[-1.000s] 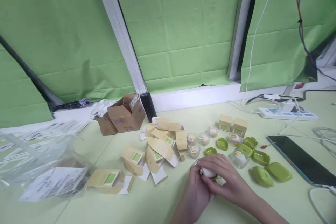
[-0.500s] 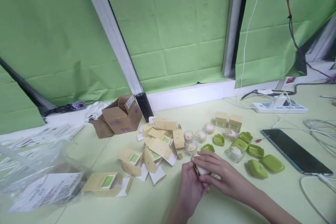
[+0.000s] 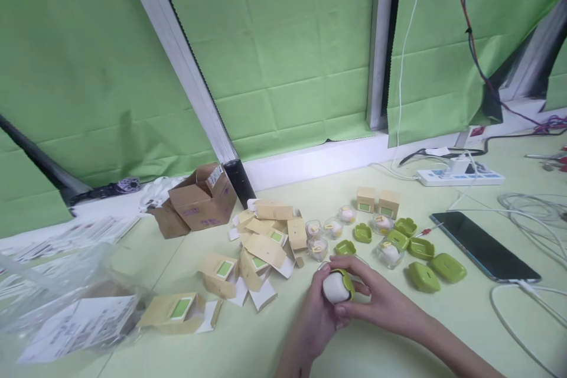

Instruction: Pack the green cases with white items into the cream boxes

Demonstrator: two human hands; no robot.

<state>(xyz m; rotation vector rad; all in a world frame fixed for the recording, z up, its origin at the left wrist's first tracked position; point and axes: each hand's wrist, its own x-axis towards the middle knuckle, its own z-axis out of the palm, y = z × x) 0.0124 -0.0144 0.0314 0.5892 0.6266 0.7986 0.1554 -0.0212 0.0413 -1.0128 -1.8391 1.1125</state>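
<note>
Together, left hand (image 3: 319,307) and right hand (image 3: 371,289), half-curled, grip a smooth rounded white case (image 3: 335,289) (scalloped green rim (image 3: 348,283)); near them, clear plastic tubs (image 3: 399,259), green shells (image 3: 447,267).

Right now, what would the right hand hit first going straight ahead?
Most likely the left hand, which faces the right hand across the white-and-green piece, though one camera leaves depth unclear.

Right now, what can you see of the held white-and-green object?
The white-and-green object is rounded and looks like plastic: smooth white body, green wavy-edged part on one side. Held tilted above the table between left hand and right hand, it is partly hidden by them.
</note>
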